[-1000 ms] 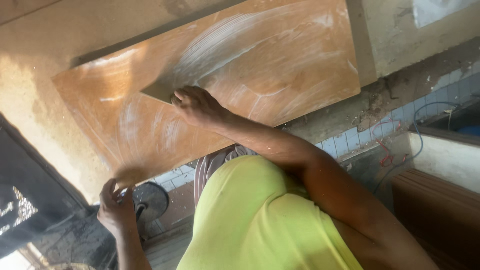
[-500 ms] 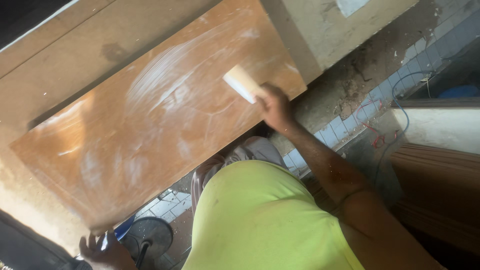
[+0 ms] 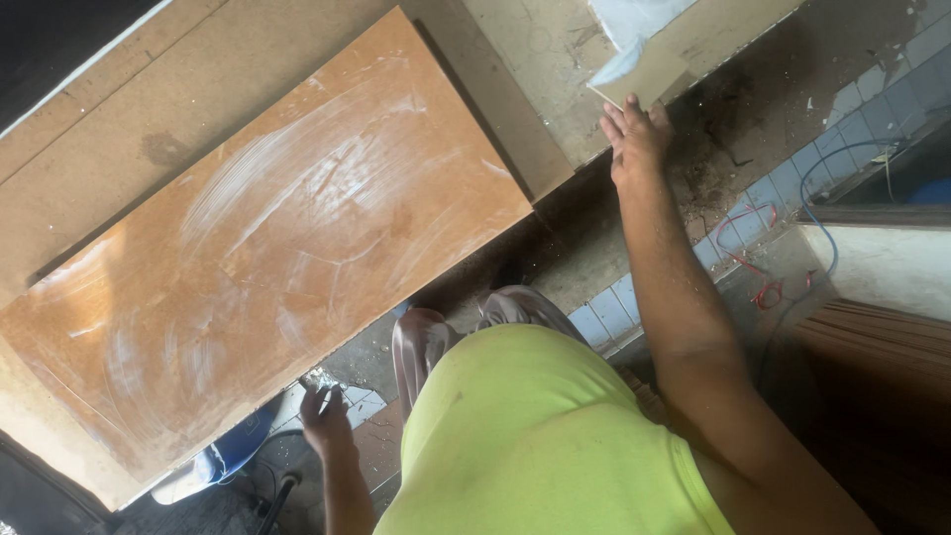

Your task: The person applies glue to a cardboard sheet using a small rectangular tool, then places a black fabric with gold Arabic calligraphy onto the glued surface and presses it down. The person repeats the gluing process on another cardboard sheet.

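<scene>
The hands are well apart, one at each side of the brown wooden panel. The right hand reaches past the panel's far right corner with its fingers stretched nearly flat and close together; the fingertips touch the lower edge of a pale flat scraper-like piece lying on the bench, and whether they pinch it cannot be told. The left hand hangs below the panel's near long edge, fingers loosely curled, and seems to hold something small and pale at its fingertips, too small to name; it is just beside the panel's edge but not clearly touching it.

The panel is the biggest thing here. It lies flat and slanted across the bench, streaked with whitish swirled smears over most of its face. Under it, a larger pale board shows along its far edge. Right of the panel, the tiled floor carries a red wire and a blue cable. Below the panel's near left corner sits a blue and white container.
</scene>
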